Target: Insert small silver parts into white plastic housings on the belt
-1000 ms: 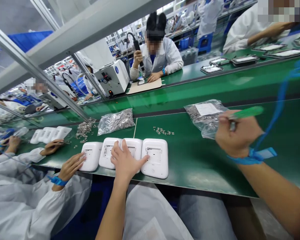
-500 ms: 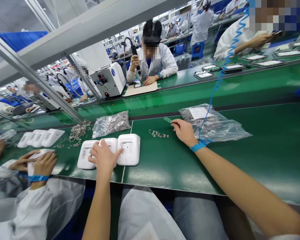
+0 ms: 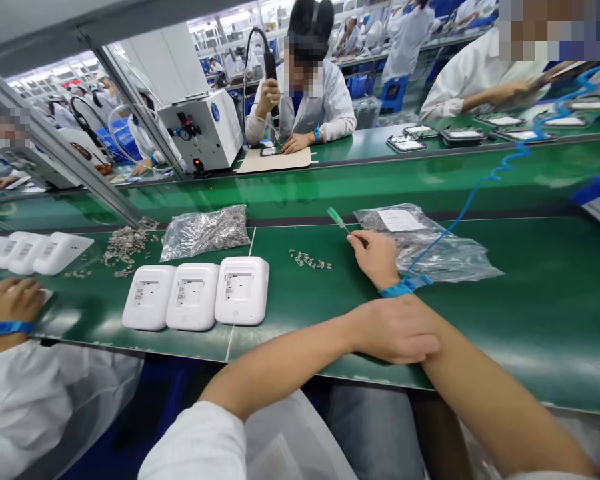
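My right hand (image 3: pixel 377 257), with a blue band (image 3: pixel 405 287) at its wrist, pinches a thin tool with a flat green end (image 3: pixel 336 217) above the bench; its exact kind is unclear. Across my right forearm lies my left hand (image 3: pixel 397 330), fingers curled and slightly blurred, with nothing visible in it. Small metal parts (image 3: pixel 310 260) are scattered left of my right hand. Three white rounded-square housings stand in a row at the left: the right one (image 3: pixel 242 291), the middle one (image 3: pixel 193 297) and the left one (image 3: pixel 149 298). Each has a recessed square on top.
A clear bag of metal parts (image 3: pixel 207 230) lies behind the housings, beside a loose heap (image 3: pixel 125 247). Another labelled bag (image 3: pixel 425 243) is behind my right hand. A blue coiled cord (image 3: pixel 473 200) crosses the bench. A co-worker's hand (image 3: pixel 15 300) is at far left.
My left hand has left the white housings and moved right, onto my right forearm. The green end of the tool now points more upward. The view has shifted somewhat.
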`<state>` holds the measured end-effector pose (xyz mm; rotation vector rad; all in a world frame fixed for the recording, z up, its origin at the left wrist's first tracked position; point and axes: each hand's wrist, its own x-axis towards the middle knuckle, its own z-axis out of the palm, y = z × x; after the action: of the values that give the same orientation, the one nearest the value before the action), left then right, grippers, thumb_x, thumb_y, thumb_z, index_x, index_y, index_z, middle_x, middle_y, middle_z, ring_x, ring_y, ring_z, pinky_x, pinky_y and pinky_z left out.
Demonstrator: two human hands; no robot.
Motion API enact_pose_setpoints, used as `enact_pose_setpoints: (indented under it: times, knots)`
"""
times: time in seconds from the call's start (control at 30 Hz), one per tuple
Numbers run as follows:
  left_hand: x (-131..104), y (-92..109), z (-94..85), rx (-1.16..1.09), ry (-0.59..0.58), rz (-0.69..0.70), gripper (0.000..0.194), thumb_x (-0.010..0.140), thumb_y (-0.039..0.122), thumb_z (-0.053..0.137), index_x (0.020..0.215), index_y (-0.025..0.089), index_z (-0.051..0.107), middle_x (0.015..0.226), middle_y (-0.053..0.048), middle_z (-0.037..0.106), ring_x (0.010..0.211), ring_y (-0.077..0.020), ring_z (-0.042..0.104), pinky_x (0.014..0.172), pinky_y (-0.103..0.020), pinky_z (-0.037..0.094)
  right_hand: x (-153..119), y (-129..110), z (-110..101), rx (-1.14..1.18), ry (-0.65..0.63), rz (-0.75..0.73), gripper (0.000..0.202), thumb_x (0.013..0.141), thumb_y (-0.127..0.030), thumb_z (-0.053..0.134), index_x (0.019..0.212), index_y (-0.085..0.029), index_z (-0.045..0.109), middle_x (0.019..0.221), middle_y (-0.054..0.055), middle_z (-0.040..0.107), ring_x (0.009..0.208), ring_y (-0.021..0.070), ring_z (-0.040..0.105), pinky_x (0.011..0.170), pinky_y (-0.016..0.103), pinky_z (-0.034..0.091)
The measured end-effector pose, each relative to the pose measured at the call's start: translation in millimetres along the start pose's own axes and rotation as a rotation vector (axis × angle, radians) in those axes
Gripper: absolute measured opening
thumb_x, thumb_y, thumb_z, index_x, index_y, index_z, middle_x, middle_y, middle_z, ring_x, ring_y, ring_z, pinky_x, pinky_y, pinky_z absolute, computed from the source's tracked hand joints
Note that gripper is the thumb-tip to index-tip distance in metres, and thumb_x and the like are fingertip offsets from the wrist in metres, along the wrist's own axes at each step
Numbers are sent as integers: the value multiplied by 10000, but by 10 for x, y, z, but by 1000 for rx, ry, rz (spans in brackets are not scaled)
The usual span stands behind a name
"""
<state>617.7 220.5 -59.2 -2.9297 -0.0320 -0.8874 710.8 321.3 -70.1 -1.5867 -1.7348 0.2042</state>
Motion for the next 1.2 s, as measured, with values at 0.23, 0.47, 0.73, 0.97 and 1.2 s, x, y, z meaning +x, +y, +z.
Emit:
enact_pose_setpoints:
  times: [0.23,0.47,0.73,0.97,1.2]
  knots:
    - [-194,-97,-68,-46,30,-418,324,965,283,470,695,206,631,686,-27,633,693,-147,616,622,-325,395,22,24,49,-307,-105,2,263,920,-323,570,890,-153,768,858,145,749,797,311,637,686,387,400]
    - [-182,-107,-48,-66,-21,-378,341,974,301,448,745,182,671,718,-24,673,720,-141,649,628,-317,383,22,-42,-23,245,93,-88,217,923,-336,569,890,-206,740,826,62,765,818,248,680,783,375,503]
    - [-194,-104,-79,-84,-107,-417,325,969,311,463,759,183,676,725,-24,679,719,-138,650,638,-317,381,22,-146,10,377,215,-209,141,896,-294,609,906,-235,737,1239,78,730,1159,264,627,1071,483,478]
    - [-191,-127,-52,-104,-60,-415,274,930,302,528,702,192,634,671,-10,645,667,-135,626,601,-325,354,20,-159,22,539,83,-77,164,882,-319,616,931,-218,735,1298,100,698,1213,261,658,1093,456,494]
    - [-215,-121,-4,-54,80,-364,280,928,275,523,676,191,610,653,3,615,634,-126,593,587,-336,331,9,-124,59,622,-75,27,246,874,-354,642,1045,-212,746,1115,71,767,974,235,732,880,380,584]
